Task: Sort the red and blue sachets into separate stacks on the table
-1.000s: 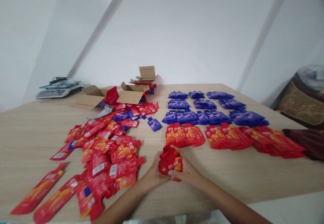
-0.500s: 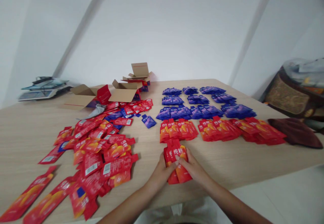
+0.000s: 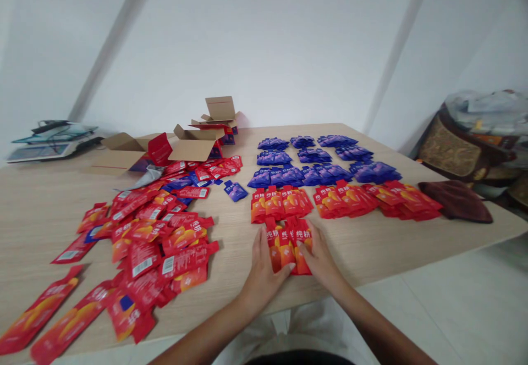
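My left hand (image 3: 263, 270) and my right hand (image 3: 324, 260) grip a small fanned set of red pouches (image 3: 287, 248) from both sides, near the table's front edge. White lettering and an orange picture face up on them, and my thumbs press on their fronts. Just beyond lies a row of red pouch groups, with one group (image 3: 281, 204) straight ahead, another (image 3: 345, 199) to its right and a third (image 3: 406, 201) farther right. Blue-purple pouches (image 3: 280, 176) lie in several overlapping groups behind that row.
A loose heap of red pouches (image 3: 144, 258) with some blue ones covers the table's left side. One blue pouch (image 3: 235, 191) lies apart. Open cardboard boxes (image 3: 193, 149) stand behind the heap. A scale (image 3: 51, 148) is at far left, a dark red cloth (image 3: 456, 201) at right.
The red pouches in my hands have gone from a tight stack to a wider fan, farther forward on the table. My hands have moved apart, and the view has shifted slightly.
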The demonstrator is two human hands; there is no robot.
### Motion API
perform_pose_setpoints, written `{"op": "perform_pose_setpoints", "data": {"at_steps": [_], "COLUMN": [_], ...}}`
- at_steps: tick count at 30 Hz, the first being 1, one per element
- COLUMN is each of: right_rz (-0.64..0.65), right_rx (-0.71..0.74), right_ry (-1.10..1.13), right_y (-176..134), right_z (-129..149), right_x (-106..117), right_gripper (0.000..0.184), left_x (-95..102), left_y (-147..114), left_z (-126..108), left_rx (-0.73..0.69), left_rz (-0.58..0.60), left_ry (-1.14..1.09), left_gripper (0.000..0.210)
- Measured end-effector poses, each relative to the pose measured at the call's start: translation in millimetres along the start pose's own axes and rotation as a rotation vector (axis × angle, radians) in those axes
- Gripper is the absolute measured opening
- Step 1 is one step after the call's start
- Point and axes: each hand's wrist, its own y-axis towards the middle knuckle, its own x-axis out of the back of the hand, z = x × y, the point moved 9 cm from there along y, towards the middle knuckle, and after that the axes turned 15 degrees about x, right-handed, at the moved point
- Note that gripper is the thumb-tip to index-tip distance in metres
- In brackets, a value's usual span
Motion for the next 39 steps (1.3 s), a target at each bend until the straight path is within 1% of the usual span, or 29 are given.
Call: {"op": "perform_pose_setpoints", "data": {"at_steps": [6,9,12,14,16,20,22,24,26,27,30,32,35,37,39], "right_rz": [0.002,0.023,0.078,0.142,0.194,0.213,0.200,0.177,0.164,0.167,0.229,0.283,0.316,0.324,0.342], "right_rx": [0.072,0.074,0.057,0.076,0.100,0.061,0.035,0.026,0.044,0.065,0.154,0.201,0.239,0.259,0.277], "right_ry": [-0.105,-0.166,-0.204,-0.217,-0.223,-0.203,-0.167,-0.140,-0.139,-0.147,-0.179,-0.192,-0.210,-0.226,-0.237], "right_y": [7,9,7,4,0,-5,-6,-8,-12,-14,-17,-16,-12,-11,-11], "right_z": [-10,-17,-19,-15,-8,-1,1,5,10,13,21,24,24,22,20], "right_x": [12,20,25,23,17,6,2,1,2,3,0,-3,-2,0,0], "right_gripper": [0.044,0.043,0.047,0.052,0.056,0.058,0.058,0.058,0.059,0.060,0.063,0.062,0.059,0.057,0.056], "left_x": [-16.9,-16.8,-17.6,-22.8,-28.6,-31.2,-27.5,-19.1,-10.0,-7.3,-8.8,-11.4,-8.1,1.7,22.1], "left_y": [-7,-8,-8,-8,-7,-1,-1,0,2,2,3,3,2,5,18], "left_z": [-13,-18,-25,-29,-30,-27,-27,-25,-20,-17,-8,-5,-8,-13,-14], "left_rx": [-0.211,-0.253,-0.297,-0.330,-0.332,-0.296,-0.304,-0.302,-0.287,-0.281,-0.283,-0.284,-0.296,-0.315,-0.310], "left_rz": [0.125,0.094,0.065,0.079,0.097,0.095,0.094,0.072,0.048,0.049,0.110,0.144,0.155,0.135,0.062], "left_ry": [0.268,0.349,0.453,0.527,0.570,0.568,0.547,0.523,0.490,0.470,0.421,0.402,0.381,0.383,0.387], "left_gripper": [0.089,0.088,0.090,0.087,0.081,0.073,0.076,0.084,0.094,0.095,0.090,0.086,0.086,0.083,0.075]}}
